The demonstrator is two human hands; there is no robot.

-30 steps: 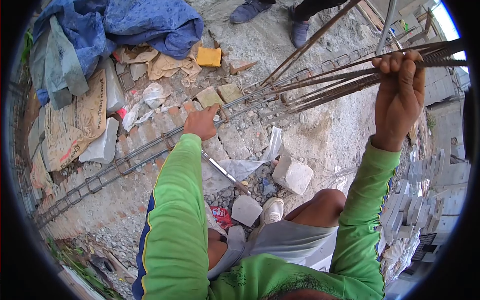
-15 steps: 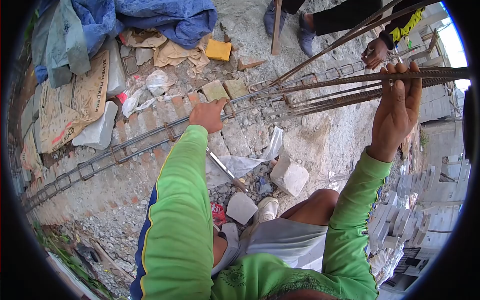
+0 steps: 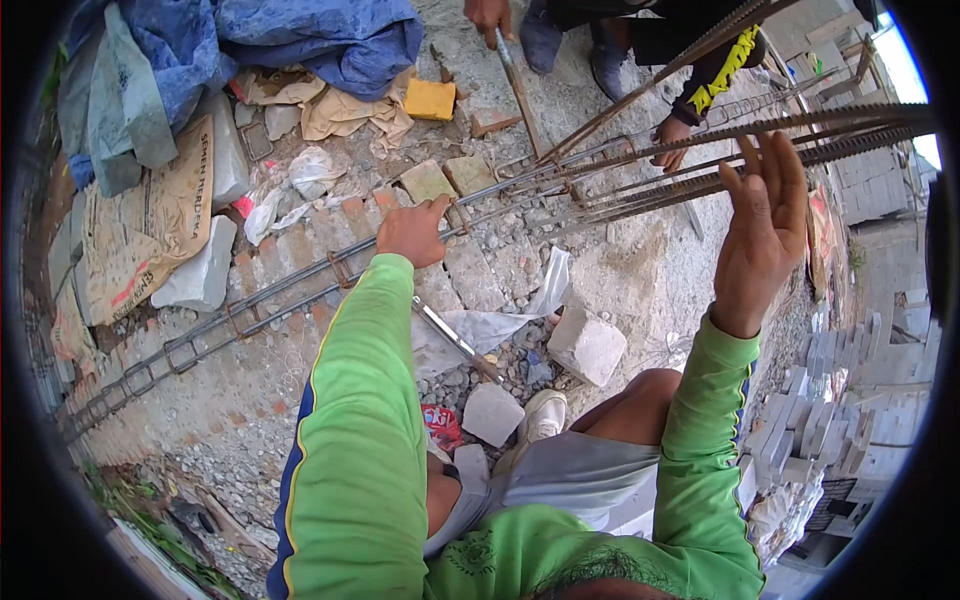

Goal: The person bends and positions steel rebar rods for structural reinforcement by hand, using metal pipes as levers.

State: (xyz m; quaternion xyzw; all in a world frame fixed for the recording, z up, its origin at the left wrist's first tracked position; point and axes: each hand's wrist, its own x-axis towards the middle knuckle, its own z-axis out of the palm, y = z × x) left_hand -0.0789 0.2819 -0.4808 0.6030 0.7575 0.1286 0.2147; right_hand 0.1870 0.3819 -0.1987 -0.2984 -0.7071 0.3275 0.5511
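A long rebar cage (image 3: 240, 315) with square stirrups runs diagonally over a strip of bricks and rubble. My left hand (image 3: 412, 232) is closed around its bars, forefinger reaching to a stirrup (image 3: 457, 217). Several loose ribbed rebars (image 3: 830, 122) stretch in from the right above the cage. Against the lower of these rests my right hand (image 3: 762, 225), raised, its fingers stretched upward and apart. A silver metal bar (image 3: 445, 328) with a brown end lies on the gravel below my left hand.
A co-worker's hand (image 3: 672, 142) is at the cage's far part; their other hand (image 3: 488, 14) grips an upright bar (image 3: 516, 90). Cement sacks (image 3: 150, 225), a blue tarp (image 3: 330, 45), a yellow block (image 3: 430, 99) and pale blocks (image 3: 587, 345) lie around. Grey blocks are stacked at right.
My right hand has released the upper rebar and lowered slightly leftward, fingers opening. The co-worker's hand has moved down-left along the cage, and their other hand has appeared on the upright bar.
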